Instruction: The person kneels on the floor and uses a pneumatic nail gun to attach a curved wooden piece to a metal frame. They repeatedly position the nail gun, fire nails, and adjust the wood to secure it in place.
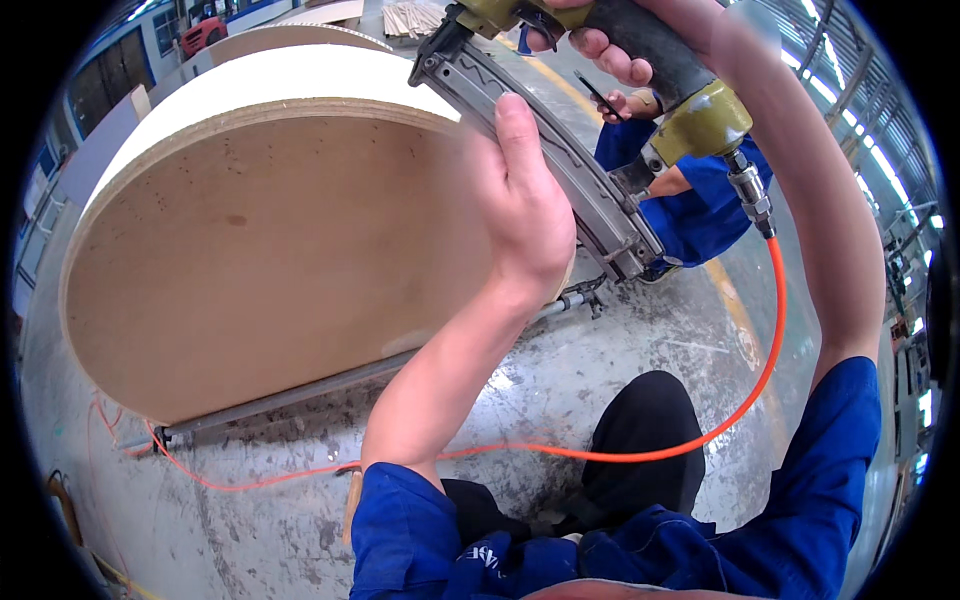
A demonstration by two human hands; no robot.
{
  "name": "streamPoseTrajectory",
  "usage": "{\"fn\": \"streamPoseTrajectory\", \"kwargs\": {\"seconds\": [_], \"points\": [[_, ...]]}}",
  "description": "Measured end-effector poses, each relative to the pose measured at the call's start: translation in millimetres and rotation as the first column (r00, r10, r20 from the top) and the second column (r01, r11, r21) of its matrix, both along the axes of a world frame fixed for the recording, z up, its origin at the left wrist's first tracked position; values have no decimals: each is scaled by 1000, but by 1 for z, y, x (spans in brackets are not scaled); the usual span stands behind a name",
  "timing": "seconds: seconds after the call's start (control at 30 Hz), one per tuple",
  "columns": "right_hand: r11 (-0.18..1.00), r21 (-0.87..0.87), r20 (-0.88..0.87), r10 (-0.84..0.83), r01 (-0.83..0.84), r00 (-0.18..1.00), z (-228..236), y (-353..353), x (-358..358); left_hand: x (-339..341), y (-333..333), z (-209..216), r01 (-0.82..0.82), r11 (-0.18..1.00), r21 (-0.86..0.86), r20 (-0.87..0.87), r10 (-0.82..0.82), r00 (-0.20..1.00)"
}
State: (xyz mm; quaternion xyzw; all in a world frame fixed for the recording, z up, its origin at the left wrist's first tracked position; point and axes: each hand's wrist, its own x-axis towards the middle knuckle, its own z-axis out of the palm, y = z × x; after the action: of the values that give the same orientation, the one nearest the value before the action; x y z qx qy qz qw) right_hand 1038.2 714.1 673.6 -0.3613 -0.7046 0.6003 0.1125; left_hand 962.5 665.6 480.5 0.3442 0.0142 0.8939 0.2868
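A large round wooden drum stands on its side, its flat plywood face toward me and its pale curved band on top. My right hand grips the black handle of a pneumatic nail gun, whose nose rests at the drum's upper rim. My left hand lies on the gun's long grey magazine and presses against the drum's edge. An orange air hose runs from the gun's brass fitting down past my right arm and across the floor.
The drum rests on a grey metal bar on a scuffed concrete floor. Another person in blue crouches behind the gun, holding a dark phone. A stack of wood strips lies at the back. My dark knee is below.
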Motion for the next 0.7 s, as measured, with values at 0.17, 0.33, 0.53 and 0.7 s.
{"fn": "streamPoseTrajectory", "kwargs": {"seconds": [0.17, 0.33, 0.53, 0.7], "points": [[999, -22, 25, -25, 25, 999, 0, -6, -4, -3, -1, 1, 1, 998, -56, -5, -2, 1000], [997, -54, 32, 64, -63, 997, -7, 3, -8, -10, -9, -8, -42, 997, -69, -153, 31, 988], [998, -57, 27, 20, -18, 999, -13, 9, 1, -5, -15, -15, -32, 980, -196, -193, -6, 981], [998, 33, 11, 47, -47, 999, -18, 11, 1, -3, -4, -15, 23, 997, -74, -167, -35, 985]]}}
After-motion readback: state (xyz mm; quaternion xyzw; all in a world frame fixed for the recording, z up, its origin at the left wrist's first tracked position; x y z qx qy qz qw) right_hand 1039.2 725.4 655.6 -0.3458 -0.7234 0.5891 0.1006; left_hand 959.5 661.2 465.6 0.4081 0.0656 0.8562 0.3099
